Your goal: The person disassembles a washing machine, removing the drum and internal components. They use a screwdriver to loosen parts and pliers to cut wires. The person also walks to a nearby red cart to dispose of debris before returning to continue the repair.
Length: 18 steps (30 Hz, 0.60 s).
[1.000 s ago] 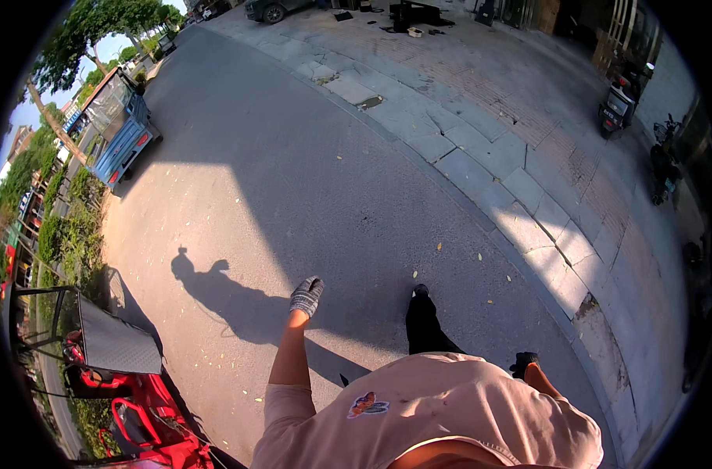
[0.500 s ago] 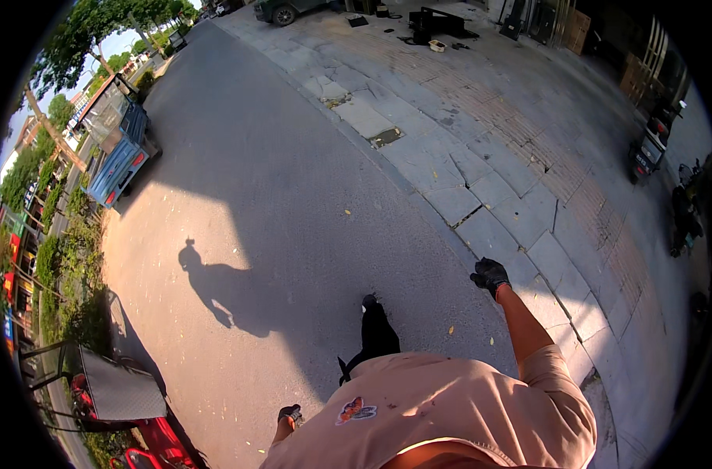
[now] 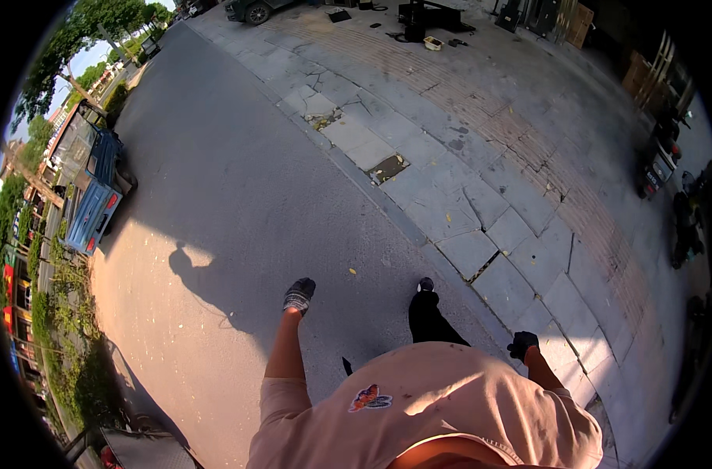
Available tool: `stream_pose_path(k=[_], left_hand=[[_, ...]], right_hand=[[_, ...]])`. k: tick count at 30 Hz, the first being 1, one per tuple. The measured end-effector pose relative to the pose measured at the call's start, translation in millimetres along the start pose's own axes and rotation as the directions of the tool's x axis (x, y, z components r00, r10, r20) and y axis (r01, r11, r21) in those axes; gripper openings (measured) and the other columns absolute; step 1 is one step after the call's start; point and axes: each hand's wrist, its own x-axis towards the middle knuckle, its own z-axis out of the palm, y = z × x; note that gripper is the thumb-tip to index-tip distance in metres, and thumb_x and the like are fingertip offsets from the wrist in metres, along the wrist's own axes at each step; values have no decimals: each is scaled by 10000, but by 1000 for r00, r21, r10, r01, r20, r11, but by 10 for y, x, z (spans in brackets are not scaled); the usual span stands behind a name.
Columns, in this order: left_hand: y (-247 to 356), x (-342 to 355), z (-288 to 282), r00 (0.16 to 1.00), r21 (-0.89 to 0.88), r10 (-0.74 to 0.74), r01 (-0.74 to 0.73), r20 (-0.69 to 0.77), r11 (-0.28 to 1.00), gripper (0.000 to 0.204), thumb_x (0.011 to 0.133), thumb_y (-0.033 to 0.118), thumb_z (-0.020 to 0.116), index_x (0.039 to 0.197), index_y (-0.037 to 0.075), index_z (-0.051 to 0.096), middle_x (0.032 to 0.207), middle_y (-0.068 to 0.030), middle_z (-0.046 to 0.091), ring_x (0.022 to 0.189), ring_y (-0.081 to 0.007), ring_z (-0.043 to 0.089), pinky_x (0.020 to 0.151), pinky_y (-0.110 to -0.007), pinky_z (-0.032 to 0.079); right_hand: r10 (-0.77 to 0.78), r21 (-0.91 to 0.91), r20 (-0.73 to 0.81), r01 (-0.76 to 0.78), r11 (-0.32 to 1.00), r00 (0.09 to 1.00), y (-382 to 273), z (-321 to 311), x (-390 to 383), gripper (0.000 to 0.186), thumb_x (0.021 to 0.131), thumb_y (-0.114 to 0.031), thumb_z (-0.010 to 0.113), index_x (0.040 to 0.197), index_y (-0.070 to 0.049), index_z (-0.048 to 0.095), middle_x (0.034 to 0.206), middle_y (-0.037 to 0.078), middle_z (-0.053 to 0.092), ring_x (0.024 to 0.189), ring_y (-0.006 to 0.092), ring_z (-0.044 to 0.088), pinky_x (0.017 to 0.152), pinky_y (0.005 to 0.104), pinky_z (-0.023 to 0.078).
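Note:
My left hand (image 3: 299,295) swings forward over the grey road (image 3: 293,203), in a dark knitted glove with a grey banded cuff. Its fingers look curled together, and nothing shows in them. By my right side, my right hand (image 3: 522,344) wears a black glove and is closed like a fist, with no object visible. Neither hand touches anything. Between them, a dark shoe (image 3: 425,284) and black trouser leg (image 3: 434,320) step ahead of me. My body's shadow (image 3: 190,266) falls on the road to the left.
A blue cargo vehicle (image 3: 96,195) is parked on the left beside roadside shrubs (image 3: 74,305). Cracked paving slabs (image 3: 457,211) run along the right, with a shallow pit (image 3: 388,168) among them. Scooters (image 3: 659,164) stand at the far right; a dark car (image 3: 254,9) is ahead.
My left hand has swung forward and my right hand back toward my side. A leg has stepped forward on the right. The red vehicle at lower left has mostly slipped out of view.

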Motion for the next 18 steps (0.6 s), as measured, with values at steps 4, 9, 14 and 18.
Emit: stream_pose_path(k=[4, 9, 14, 18], left_hand=[[1664, 1845, 605, 970, -50, 213, -208, 117, 977, 381, 927, 231, 593, 1213, -20, 580, 1197, -151, 637, 1108, -219, 590, 987, -331, 431], [1965, 3259, 1075, 847, 549, -22, -324, 531, 771, 433, 971, 263, 320, 1345, 123, 487, 1422, -84, 457, 1318, -271, 414, 1105, -383, 332], [1606, 3520, 192, 700, 448, -667, 526, 256, 723, 341, 913, 305, 526, 1113, 39, 600, 1037, -159, 666, 829, -280, 676, 694, -449, 536], [1760, 4203, 252, 645, -7, -748, 758, 155, 652, 269, 919, 307, 545, 957, 46, 596, 871, -127, 642, 693, -259, 668, 520, -446, 539]], right_hand=[[190, 655, 151, -242, 716, 970, 396, -457, 956, 408, 679, -431, 750, 833, -75, 621, 797, 131, 646, 820, 313, 634, 716, 434, 513], [24, -20, -19, -24, 1000, 1000, 1246, -2193, 3494, 417, 639, -417, 762, 828, -75, 619, 815, 124, 654, 820, 317, 636, 715, 440, 516], [-258, -12, -379, 274, 962, 889, 146, -5386, 6476, 369, 736, -388, 674, 862, -45, 631, 868, 156, 656, 868, 353, 619, 763, 460, 500], [-251, 38, -644, 358, 933, 723, 20, -7148, 8292, 471, 778, -386, 697, 1091, -38, 650, 1134, 137, 653, 1139, 320, 559, 985, 398, 443]])
